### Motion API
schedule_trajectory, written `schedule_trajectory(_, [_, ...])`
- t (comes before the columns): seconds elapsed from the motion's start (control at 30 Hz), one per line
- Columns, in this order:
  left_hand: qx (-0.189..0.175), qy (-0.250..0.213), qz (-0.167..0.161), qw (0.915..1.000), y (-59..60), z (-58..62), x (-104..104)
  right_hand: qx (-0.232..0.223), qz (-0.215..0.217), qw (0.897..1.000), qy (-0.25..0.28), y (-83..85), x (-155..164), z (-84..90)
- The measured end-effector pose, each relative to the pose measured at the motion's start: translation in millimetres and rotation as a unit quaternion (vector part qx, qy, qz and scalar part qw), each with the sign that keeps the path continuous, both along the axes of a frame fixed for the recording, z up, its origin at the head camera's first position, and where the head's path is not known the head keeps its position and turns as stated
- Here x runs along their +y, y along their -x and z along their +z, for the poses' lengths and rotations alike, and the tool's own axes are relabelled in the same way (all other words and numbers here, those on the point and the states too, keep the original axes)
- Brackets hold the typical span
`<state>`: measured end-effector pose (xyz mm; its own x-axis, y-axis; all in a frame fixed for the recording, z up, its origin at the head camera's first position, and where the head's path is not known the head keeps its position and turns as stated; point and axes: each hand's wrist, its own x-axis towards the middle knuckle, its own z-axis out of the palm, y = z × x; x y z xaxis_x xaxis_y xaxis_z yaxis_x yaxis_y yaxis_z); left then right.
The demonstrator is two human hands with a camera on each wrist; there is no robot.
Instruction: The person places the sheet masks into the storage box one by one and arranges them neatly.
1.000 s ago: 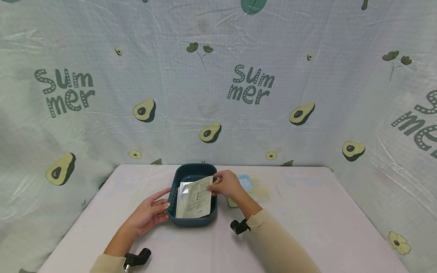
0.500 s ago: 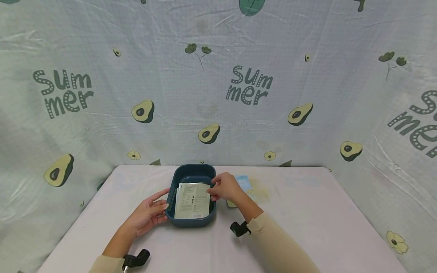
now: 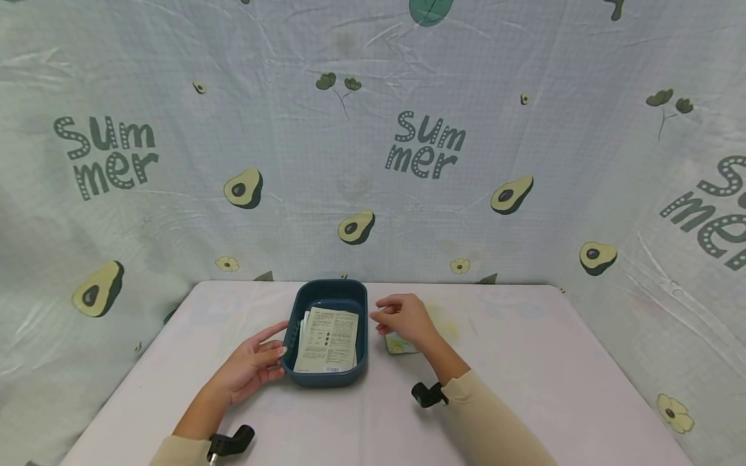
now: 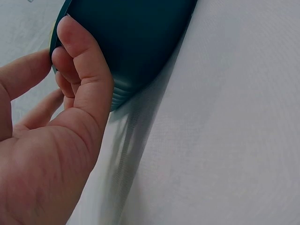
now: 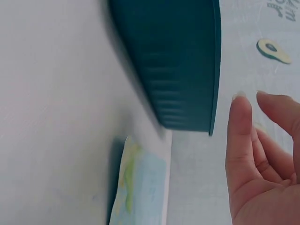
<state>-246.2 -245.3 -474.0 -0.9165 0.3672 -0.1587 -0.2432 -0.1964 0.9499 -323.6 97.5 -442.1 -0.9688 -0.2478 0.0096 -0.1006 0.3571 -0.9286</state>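
Note:
A dark blue-green plastic bin (image 3: 325, 380) stands on the table, with several flat packets inside. The top packet (image 3: 327, 340) lies print side up, slightly askew, a barcode at its near edge. Around the bin's left side my left hand (image 3: 250, 369) rests with relaxed, spread fingers; in the left wrist view its thumb (image 4: 79, 49) is right at the rim. Off the bin's right side hovers my right hand (image 3: 408, 320), nothing in it, thumb and index fingertips apart. Partly hidden below that hand is a blue, green and yellow packet (image 3: 401, 345) on the table.
The table (image 3: 501, 375) has a pale pink-white cover. Behind it hangs a pale sheet (image 3: 291, 213) printed with avocados and the word "summer". Small black cameras (image 3: 233, 441) sit at both wrists.
The tilted, printed packet has come down flat onto the others in the bin. My right hand has let go of it and drawn back to the right. My left hand stays at the bin.

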Motion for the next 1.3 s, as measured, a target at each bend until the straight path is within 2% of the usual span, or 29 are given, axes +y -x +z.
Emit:
schedule_trajectory(0.37, [-0.001, 0.014, 0.007, 0.9999, -1.3, 1.4, 0, 0.037, -0.01, 0.998, 0.051, -10.7, 18, -1.5])
schedule_trajectory(0.67, [-0.001, 0.013, 0.009, 0.9999, -1.2, 1.6, 1, 0.071, -0.041, 0.994, 0.071, -13.5, 29, -21.8])
schedule_trajectory(0.93, [-0.001, 0.015, 0.01, 0.9998, -1.6, 2.2, 1, 0.108, -0.078, 0.991, 0.016, -11.7, 44, -27.0])
schedule_trajectory(1.3, [0.0, 0.007, 0.006, 1.0, -1.2, 1.5, 2, 0.103, -0.086, 0.991, 0.009, 0.8, 61, -34.2])
